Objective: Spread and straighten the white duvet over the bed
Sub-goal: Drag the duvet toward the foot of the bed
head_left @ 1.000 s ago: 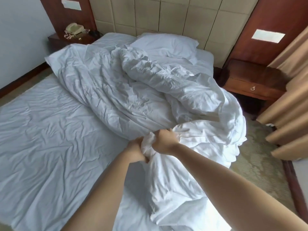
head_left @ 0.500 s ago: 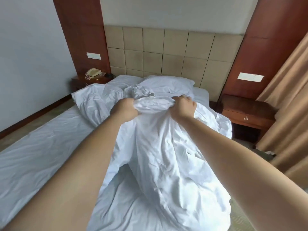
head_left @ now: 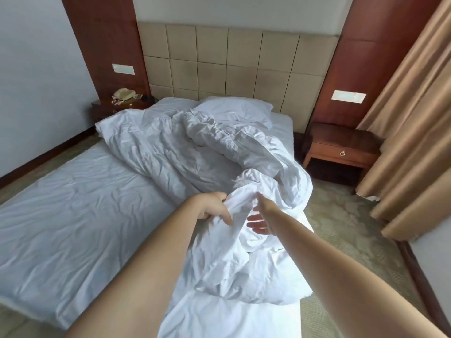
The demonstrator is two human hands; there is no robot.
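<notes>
The white duvet lies crumpled in a diagonal heap from the bed's far left down to its right side, with a bunched end near me. The bed has a wrinkled white sheet, bare on its left half. My left hand pinches a fold of the duvet's near end. My right hand is just right of it, fingers spread, reaching into the cloth without a clear grip. A white pillow rests at the headboard.
A wooden nightstand stands right of the bed, beige curtains beyond it. A second nightstand at the far left carries a telephone. Patterned carpet runs along the bed's right side.
Half a second ago both hands held the duvet raised high and apart. Now the cloth has dropped onto the bed, the hands are low and close, and the right hand has opened.
</notes>
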